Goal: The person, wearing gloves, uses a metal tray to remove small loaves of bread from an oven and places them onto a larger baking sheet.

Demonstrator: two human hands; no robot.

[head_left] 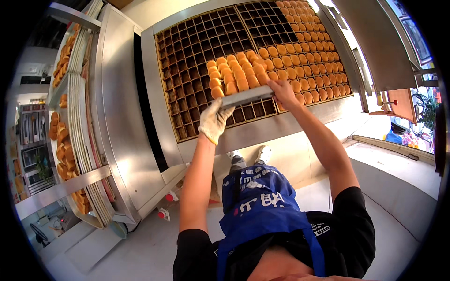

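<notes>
My left hand (214, 120), in a white work glove, is closed on the near left edge of a grey metal tray (248, 97). At the tray's right end, my bare right hand (284, 94) is closed on it too. Rows of golden-brown round buns (234, 75) stand close together on the tray. I hold it, tilted, over a large metal grid (190, 93) of square cells. More golden buns (311, 61) sit in the grid's right side, while dark cells show at the left and at the far middle.
Left of the grid is a long steel cabinet (124, 112). Beyond it, buns (65, 157) lie on shelves with a steel bar (63, 192) across. A steel panel (375, 42) rises at the right, beside a window ledge (396, 161). Two red-and-white casters (164, 214) show by the floor.
</notes>
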